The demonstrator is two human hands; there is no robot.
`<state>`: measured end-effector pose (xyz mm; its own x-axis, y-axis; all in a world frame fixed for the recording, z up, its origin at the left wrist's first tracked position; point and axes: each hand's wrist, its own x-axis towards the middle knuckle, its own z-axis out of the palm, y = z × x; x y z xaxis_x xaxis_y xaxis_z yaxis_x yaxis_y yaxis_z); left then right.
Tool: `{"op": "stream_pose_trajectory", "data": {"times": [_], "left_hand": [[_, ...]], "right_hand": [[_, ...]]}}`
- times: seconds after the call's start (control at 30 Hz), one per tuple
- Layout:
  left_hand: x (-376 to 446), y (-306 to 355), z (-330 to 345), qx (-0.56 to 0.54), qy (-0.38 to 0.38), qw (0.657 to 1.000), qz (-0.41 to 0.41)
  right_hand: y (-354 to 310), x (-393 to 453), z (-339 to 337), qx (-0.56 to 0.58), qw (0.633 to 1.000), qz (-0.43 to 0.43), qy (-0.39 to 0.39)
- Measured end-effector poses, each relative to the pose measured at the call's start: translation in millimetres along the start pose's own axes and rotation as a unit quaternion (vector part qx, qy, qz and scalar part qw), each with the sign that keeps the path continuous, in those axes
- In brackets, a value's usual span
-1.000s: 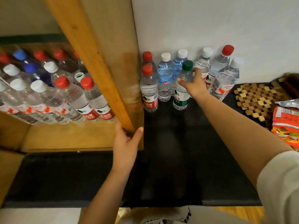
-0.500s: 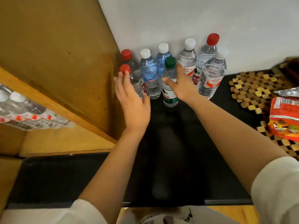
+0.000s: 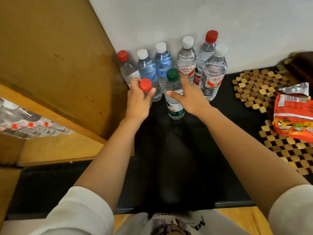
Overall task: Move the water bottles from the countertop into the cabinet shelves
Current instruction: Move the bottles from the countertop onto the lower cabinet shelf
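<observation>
At the back of the black countertop (image 3: pixel 169 167), the left hand (image 3: pixel 138 102) is now wrapped around the neck of a red-capped bottle (image 3: pixel 145 84); a second ago it rested on the edge of the wooden cabinet (image 3: pixel 55 65), and half a second ago it was reaching in with fingers spread. The right hand (image 3: pixel 189 95) stays closed around the green-capped bottle (image 3: pixel 174 97), as it was before. Both bottles appear still to stand on the counter, so each hand has one ready to lift, I judge. Behind them six more bottles (image 3: pixel 186 65) wait upright against the white wall (image 3: pixel 186 17). To the left, many bottles already lie stacked on the cabinet shelf (image 3: pixel 50 150). A wooden mat (image 3: pixel 264 89) and an orange snack packet (image 3: pixel 294 114) sit well apart on the right.
</observation>
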<state>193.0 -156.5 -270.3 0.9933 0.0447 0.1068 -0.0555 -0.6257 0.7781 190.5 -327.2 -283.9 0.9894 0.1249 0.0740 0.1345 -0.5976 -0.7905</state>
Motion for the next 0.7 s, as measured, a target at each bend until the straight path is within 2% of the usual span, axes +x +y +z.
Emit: {"op": "stream_pose_trajectory", "data": {"times": [0.13,0.27,0.43,0.57,0.7], "left_hand": [[-27.9,0.4,-1.2,0.123,-0.053,0.989,0.066],[-70.9,2.3,-10.4,0.141,-0.073,0.982,0.105],[-115.4,-11.2,-47.1,0.089,-0.113,0.984,0.104],[-134.4,-29.8,-87.2,-0.035,-0.202,0.979,0.024],[-162.4,-49.2,-120.2,-0.067,-0.266,0.961,0.034]], "right_hand": [[-5.4,-25.4,-0.2,0.001,1.000,0.011,-0.024],[-13.3,-58.9,3.9,-0.003,0.999,0.013,-0.041],[-28.2,-109.4,19.7,0.017,0.998,0.028,-0.052],[-50.4,-145.3,38.7,0.042,0.996,0.046,-0.056],[-78.9,-162.9,62.2,0.061,0.994,0.072,-0.063]]}}
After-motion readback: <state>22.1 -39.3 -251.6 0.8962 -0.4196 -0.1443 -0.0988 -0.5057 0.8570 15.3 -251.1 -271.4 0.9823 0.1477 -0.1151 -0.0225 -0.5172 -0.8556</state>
